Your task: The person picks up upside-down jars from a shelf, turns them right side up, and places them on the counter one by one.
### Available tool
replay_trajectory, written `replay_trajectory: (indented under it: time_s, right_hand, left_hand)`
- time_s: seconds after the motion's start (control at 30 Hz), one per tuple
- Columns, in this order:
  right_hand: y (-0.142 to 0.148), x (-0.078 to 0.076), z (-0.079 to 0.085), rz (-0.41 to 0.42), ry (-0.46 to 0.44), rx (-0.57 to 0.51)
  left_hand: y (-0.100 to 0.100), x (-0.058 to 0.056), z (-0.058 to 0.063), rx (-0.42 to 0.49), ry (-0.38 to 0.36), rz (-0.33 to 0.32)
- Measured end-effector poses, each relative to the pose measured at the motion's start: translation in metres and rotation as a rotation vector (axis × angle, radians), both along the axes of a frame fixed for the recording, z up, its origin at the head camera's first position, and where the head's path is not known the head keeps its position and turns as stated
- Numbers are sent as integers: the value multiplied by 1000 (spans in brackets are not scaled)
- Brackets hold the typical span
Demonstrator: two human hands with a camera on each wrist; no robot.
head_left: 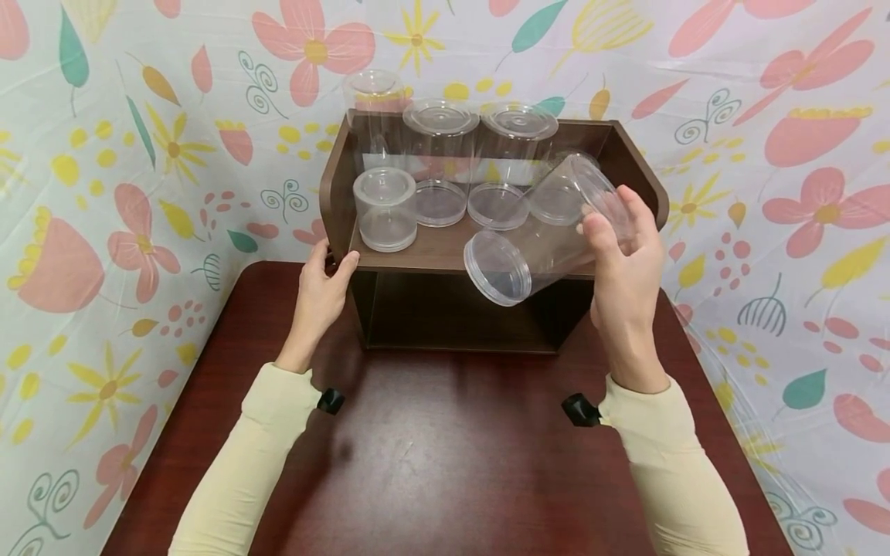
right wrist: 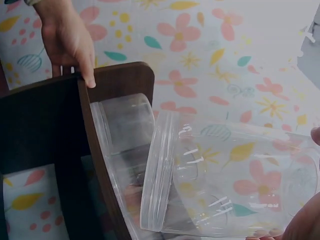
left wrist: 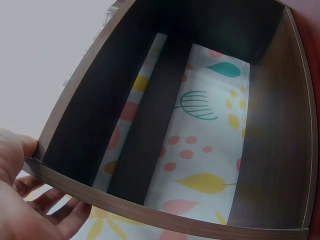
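Note:
My right hand [head_left: 629, 270] grips one end of a clear plastic jar [head_left: 556, 220], which tilts in front of the right part of a brown wooden shelf [head_left: 445, 266]. In the right wrist view the jar [right wrist: 240, 175] lies nearly sideways, and only parts of my fingers show. At the shelf's left side, my left hand [head_left: 323, 289] holds the edge, thumb at the front of the board and fingers around the side panel. On the upper board stand a short clear jar [head_left: 385, 216] and two wider clear jars [head_left: 441, 158] [head_left: 514, 158].
A tall clear container [head_left: 375, 123] rises behind the short jar. Another clear container is partly hidden behind the held jar. The shelf's lower compartment [head_left: 459, 309] faces me. It stands at the back of a dark red table [head_left: 452, 455], with flower-patterned cloth [head_left: 229, 85] behind and beside it.

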State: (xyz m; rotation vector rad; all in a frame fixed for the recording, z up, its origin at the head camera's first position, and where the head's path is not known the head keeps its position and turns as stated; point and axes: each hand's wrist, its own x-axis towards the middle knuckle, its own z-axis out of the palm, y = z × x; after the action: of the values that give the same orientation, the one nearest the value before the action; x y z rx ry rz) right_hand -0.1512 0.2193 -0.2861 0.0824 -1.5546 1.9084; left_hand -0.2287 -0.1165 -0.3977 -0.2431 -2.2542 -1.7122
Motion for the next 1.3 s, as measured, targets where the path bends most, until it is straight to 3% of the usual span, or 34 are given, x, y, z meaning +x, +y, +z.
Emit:
replay_trajectory:
  time_s: [0.2, 0.47, 0.77, 1.3]
  right_hand:
    - [7, 14, -10, 57, 70, -149]
    - [12, 28, -32, 83, 148, -183]
    - [16, 40, -58, 114, 152, -269]
    - [11, 51, -95, 134, 95, -299]
  left_hand:
    - [-1, -1, -1, -14, 8, 3]
    - [-2, 1, 0, -17, 3, 5]
    - [-3, 0, 1, -21, 2, -1]
    - [-4, -1, 0, -13, 7, 8]
